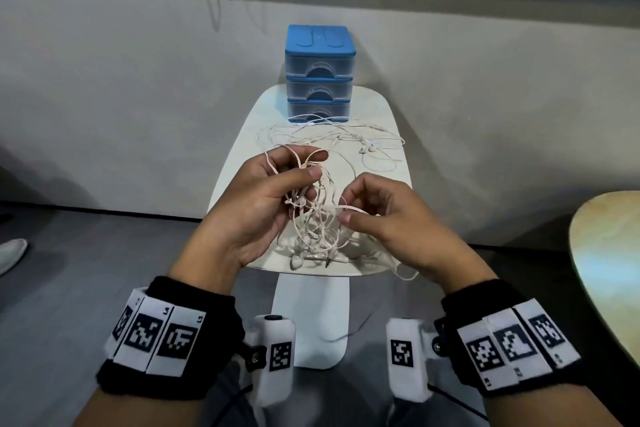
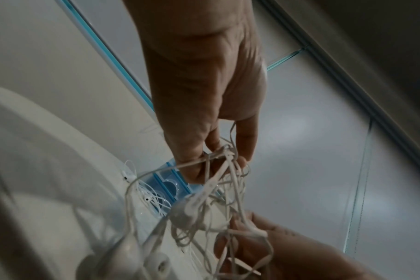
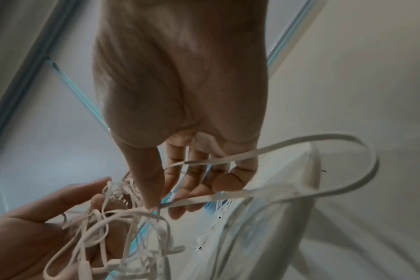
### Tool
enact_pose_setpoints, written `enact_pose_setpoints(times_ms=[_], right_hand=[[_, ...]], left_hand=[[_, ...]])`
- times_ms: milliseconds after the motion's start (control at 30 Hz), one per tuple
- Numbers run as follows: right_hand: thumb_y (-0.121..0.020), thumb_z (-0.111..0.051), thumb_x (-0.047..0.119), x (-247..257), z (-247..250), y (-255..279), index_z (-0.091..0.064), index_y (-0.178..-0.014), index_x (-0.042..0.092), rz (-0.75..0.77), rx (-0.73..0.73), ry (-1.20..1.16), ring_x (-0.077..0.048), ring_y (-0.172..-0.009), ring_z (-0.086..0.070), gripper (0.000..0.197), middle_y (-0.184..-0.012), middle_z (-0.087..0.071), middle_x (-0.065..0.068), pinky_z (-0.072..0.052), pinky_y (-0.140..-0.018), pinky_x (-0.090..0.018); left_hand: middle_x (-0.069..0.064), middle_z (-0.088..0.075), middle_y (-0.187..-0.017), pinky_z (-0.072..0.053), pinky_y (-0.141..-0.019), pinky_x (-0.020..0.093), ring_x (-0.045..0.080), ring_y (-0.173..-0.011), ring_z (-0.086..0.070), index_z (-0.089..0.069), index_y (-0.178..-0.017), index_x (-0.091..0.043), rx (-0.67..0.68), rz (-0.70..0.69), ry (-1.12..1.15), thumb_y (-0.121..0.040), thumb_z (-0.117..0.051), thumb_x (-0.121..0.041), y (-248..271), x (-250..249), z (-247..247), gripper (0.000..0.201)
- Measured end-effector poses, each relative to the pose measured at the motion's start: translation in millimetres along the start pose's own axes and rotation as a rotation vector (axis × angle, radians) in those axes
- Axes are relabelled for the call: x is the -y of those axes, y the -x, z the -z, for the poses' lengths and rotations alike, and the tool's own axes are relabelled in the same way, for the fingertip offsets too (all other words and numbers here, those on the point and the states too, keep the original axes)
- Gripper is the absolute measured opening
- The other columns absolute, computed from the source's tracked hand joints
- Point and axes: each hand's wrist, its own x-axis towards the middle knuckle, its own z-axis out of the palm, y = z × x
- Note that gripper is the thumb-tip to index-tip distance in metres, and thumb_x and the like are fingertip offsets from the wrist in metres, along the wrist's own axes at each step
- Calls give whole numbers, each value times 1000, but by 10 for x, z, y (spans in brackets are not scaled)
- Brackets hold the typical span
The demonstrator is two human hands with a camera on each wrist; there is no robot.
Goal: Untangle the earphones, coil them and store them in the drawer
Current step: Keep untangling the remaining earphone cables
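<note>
Earphones (image 1: 313, 215) hang in a knotted clump between both hands, above the near edge of the small white worktop (image 1: 235, 163). The left hand (image 1: 256, 204) has its fingers (image 1: 313, 173) curled round the top of the tangle, thumb and forefinger pinching several strands. The right hand (image 1: 388, 218) pinches one flat strand between thumb and fingertips and draws it out sideways; from the right wrist view that strand sweeps away in a wide loop.

From where I stand, the danger is in that sideways pull. If the strand runs through a knot instead of round it, tugging would only cinch the clump tighter, and a hard jerk could strain the thin cable at an earbud. The plug and earbuds dangling at the worktop's near edge could snag there too. A second set of white earphones (image 1: 367, 146) lies spread farther back, just in front of the blue drawer unit (image 1: 320, 73); a trailing strand could catch it and drag it in. All three drawers look closed.
</note>
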Motion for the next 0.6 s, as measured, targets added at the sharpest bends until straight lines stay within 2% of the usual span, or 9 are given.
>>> enact_pose_setpoints(times_ms=[133,200,267,367,467,533,600], right_hand=[[-88,-72,-5,41,13,29,-66,-90,-3,5,20,8,-18,-79,-58,6,-83,-68,-15,-46,-77,-31],[-89,-71,-4,37,12,31,-68,-90,-2,-1,-13,-18,-19,-78,-60,4,-82,-70,-16,-47,-76,-32],[-88,-72,-5,39,12,44,-68,-89,2,-19,-41,-62,-22,-76,-61,8,-77,-69,-12,-48,-76,-33],[-84,-73,-9,47,27,47,-66,-89,12,-43,-87,-106,-28,-78,-63,23,-71,-68,-5,-48,-77,-37],[-75,-78,-1,74,26,36,-65,-87,19,-60,-117,-176,-35,-81,-60,27,-72,-69,-10,-41,-78,-45],[-70,-79,5,103,13,35,-65,-84,23,-67,-117,-209,-35,-83,-58,26,-73,-67,-12,-40,-78,-45],[-73,-80,1,124,18,39,-63,-85,20,-60,-122,-202,-35,-84,-61,29,-74,-66,-11,-44,-81,-41]], left_hand=[[8,-65,-83,-51,-66,23,15,-67,-55,-71,-107,-6,11,-6,40,-76,-66,10,-13,74,15,35],[13,-64,-96,-47,-75,30,16,-73,-57,-71,-111,-6,20,-17,36,-76,-60,14,-4,93,22,41],[11,-65,-103,-46,-80,31,15,-76,-64,-67,-118,-3,15,-22,37,-82,-49,21,12,99,25,47],[8,-66,-92,-51,-76,25,14,-76,-66,-65,-121,-3,13,-31,25,-84,-41,25,16,95,20,51],[9,-67,-87,-52,-77,27,17,-79,-67,-64,-123,-2,3,-29,16,-83,-40,24,14,102,14,53],[8,-69,-86,-50,-77,29,20,-81,-67,-62,-126,-2,-11,-30,-12,-82,-39,24,22,102,17,56],[6,-70,-86,-49,-75,29,20,-82,-68,-62,-125,-5,-18,-46,-76,-82,-40,25,29,88,28,57]])
